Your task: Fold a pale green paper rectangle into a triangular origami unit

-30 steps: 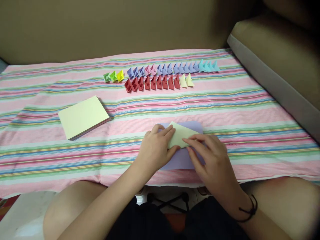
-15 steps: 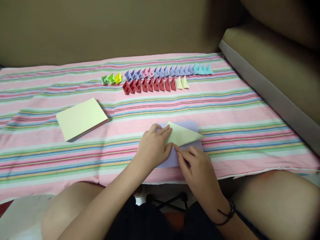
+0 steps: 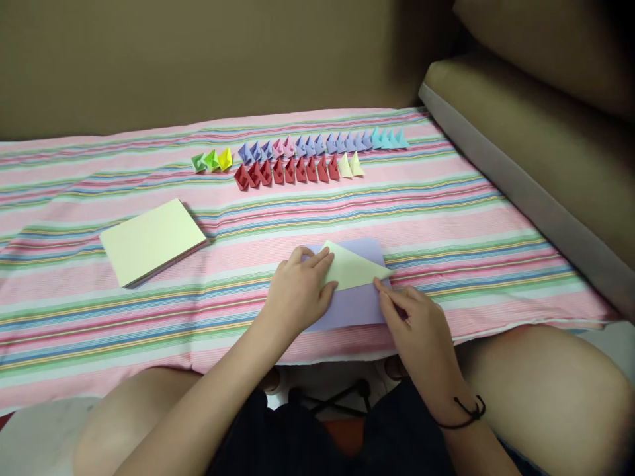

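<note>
A pale yellow sheet of paper (image 3: 354,268), folded to a point on the right, lies over a lavender sheet or pad (image 3: 350,311). My left hand (image 3: 300,287) presses on the left part of the folded yellow paper, its fingers stretched and its thumb apart near the lower edge. My right hand (image 3: 414,317) touches the lower edge near the pointed right end with a fingertip. Its index finger is extended and its other fingers are bent. A black cord bracelet (image 3: 464,416) circles the right wrist. My left hand hides the left end of the paper.
A stack of pale yellow paper (image 3: 153,241) lies to the left on the striped cloth (image 3: 233,271). Small folded paper pieces, among them red ones (image 3: 290,172) and light blue ones (image 3: 389,139), stand in rows behind. A brown cushion (image 3: 536,152) borders the right side.
My right fingertip has slid rightward along the yellow paper's lower edge, from near my left thumb toward the pointed end. My left hand stays on the paper. The view has shifted slightly.
</note>
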Demonstrator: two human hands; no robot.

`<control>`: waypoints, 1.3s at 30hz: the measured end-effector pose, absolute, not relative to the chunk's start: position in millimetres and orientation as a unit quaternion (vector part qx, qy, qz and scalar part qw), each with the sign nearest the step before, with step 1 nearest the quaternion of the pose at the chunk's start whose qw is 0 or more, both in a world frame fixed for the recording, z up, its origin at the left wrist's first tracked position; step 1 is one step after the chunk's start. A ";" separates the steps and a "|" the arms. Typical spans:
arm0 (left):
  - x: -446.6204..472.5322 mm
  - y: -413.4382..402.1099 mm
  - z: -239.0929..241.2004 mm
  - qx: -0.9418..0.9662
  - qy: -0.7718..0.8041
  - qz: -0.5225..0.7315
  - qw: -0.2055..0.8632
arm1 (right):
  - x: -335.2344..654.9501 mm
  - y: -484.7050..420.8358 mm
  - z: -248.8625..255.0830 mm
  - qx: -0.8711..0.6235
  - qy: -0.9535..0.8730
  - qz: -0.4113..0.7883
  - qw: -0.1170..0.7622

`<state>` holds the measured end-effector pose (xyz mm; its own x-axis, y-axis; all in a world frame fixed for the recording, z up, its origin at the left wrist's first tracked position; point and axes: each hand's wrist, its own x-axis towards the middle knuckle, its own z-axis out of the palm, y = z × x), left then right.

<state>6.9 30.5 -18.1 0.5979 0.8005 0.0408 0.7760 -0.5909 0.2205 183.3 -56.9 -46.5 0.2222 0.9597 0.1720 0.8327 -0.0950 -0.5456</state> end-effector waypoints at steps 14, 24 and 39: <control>7.3 31.9 -20.0 0.886 0.448 0.057 0.100 | 200.4 -58.7 -48.2 -0.776 -0.529 0.174 0.296; 7.0 33.8 -21.4 0.887 0.446 0.063 0.101 | 187.0 -62.9 -33.0 -0.711 -0.570 0.002 0.412; 1.5 44.2 -21.4 0.894 0.418 0.057 0.150 | 137.5 -24.3 -55.4 -0.683 -0.638 0.117 0.335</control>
